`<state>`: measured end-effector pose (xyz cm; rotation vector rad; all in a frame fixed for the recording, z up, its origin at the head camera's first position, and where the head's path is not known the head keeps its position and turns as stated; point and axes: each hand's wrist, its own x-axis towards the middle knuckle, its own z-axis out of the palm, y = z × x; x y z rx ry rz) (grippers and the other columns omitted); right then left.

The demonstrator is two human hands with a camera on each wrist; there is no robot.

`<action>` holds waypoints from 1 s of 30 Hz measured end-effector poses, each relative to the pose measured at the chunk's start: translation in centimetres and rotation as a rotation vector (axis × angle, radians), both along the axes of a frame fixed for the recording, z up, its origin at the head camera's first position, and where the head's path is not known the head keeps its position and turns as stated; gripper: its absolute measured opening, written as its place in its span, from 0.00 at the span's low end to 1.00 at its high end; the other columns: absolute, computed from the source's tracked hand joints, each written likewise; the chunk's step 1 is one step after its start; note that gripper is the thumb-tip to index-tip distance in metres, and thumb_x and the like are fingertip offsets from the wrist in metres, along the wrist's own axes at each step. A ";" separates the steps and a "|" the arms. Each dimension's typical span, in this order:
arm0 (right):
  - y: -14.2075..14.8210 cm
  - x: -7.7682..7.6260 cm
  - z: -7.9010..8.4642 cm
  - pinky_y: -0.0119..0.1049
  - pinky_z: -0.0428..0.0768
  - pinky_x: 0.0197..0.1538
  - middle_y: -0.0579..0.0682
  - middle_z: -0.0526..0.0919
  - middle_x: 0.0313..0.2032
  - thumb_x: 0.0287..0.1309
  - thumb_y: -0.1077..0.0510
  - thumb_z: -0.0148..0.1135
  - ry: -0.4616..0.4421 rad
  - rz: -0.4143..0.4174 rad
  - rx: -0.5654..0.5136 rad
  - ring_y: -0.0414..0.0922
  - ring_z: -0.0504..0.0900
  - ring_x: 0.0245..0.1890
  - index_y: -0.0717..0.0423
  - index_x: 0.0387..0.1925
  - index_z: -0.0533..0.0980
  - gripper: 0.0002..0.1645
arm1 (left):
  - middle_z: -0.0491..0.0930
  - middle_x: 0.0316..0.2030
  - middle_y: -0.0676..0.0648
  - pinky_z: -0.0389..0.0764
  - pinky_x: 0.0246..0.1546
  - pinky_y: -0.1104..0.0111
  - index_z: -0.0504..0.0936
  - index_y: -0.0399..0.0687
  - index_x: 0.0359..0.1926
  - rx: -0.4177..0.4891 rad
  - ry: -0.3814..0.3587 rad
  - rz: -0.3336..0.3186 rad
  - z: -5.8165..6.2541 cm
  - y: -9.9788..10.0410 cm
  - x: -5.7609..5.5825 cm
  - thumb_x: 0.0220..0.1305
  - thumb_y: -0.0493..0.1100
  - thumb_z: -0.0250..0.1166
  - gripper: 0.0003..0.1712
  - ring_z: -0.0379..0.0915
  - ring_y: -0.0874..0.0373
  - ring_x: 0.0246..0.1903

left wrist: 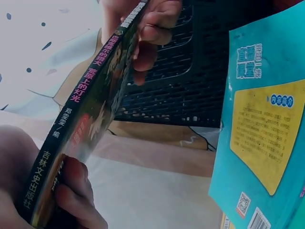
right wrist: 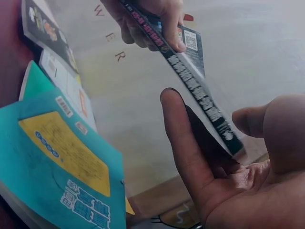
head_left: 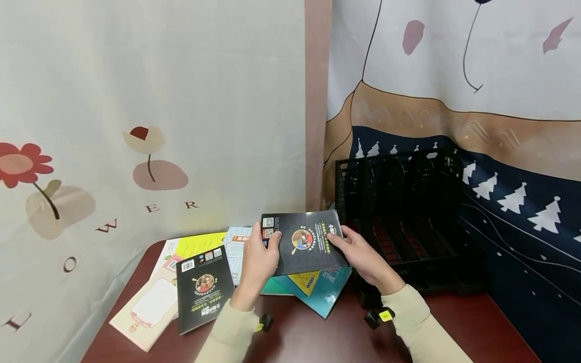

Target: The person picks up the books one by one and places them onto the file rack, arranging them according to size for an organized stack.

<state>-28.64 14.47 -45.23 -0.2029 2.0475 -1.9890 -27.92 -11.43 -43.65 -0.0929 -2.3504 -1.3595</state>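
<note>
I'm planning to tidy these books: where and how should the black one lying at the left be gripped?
Probably by the near short edge of the black book, coming from the near side and pinching top and underside. It lies across the cream book, its near end jutting past that book's right side, with nothing on top.

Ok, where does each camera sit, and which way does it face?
Head: worn on the head, facing forward and down at the held book and rack; left hand, right hand, sleeves show.
Left wrist: on that wrist, facing the book's spine; left fingers near, right hand beyond.
Right wrist: on that wrist, facing the same spine; right fingers near, left hand beyond.
Both wrist views share the teal book.
</note>
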 end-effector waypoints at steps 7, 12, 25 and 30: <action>0.0 0.6 -0.6 0.54 0.91 0.42 0.65 0.89 0.47 0.75 0.38 0.57 -0.011 0.008 -0.076 0.63 0.92 0.40 0.51 0.74 0.59 0.38 | 0.84 0.36 0.43 0.83 0.34 0.57 0.73 0.49 0.56 0.085 -0.049 -0.038 -0.8 0.2 0.3 0.77 0.50 0.62 0.15 0.81 0.53 0.32; 0.0 0.6 -0.5 0.55 0.91 0.40 0.63 0.88 0.49 0.76 0.44 0.59 0.054 -0.064 -0.060 0.57 0.92 0.37 0.51 0.72 0.62 0.32 | 0.85 0.36 0.44 0.86 0.31 0.59 0.73 0.50 0.58 0.063 -0.142 -0.059 -1.1 0.1 0.2 0.76 0.56 0.61 0.20 0.82 0.55 0.30; 0.8 -0.2 0.7 0.47 0.90 0.31 0.63 0.86 0.45 0.78 0.46 0.57 0.188 -0.116 0.009 0.53 0.88 0.29 0.49 0.72 0.68 0.28 | 0.82 0.39 0.40 0.80 0.38 0.56 0.76 0.53 0.65 -0.018 -0.198 -0.096 -0.1 -1.3 -1.1 0.69 0.61 0.68 0.31 0.79 0.51 0.34; 0.9 0.1 0.3 0.46 0.88 0.27 0.63 0.85 0.45 0.77 0.47 0.58 0.149 -0.101 0.033 0.53 0.86 0.28 0.50 0.70 0.70 0.27 | 0.87 0.53 0.43 0.82 0.50 0.50 0.85 0.54 0.59 -0.103 -0.184 -0.162 -0.8 -2.0 -1.1 0.69 0.61 0.69 0.25 0.82 0.50 0.45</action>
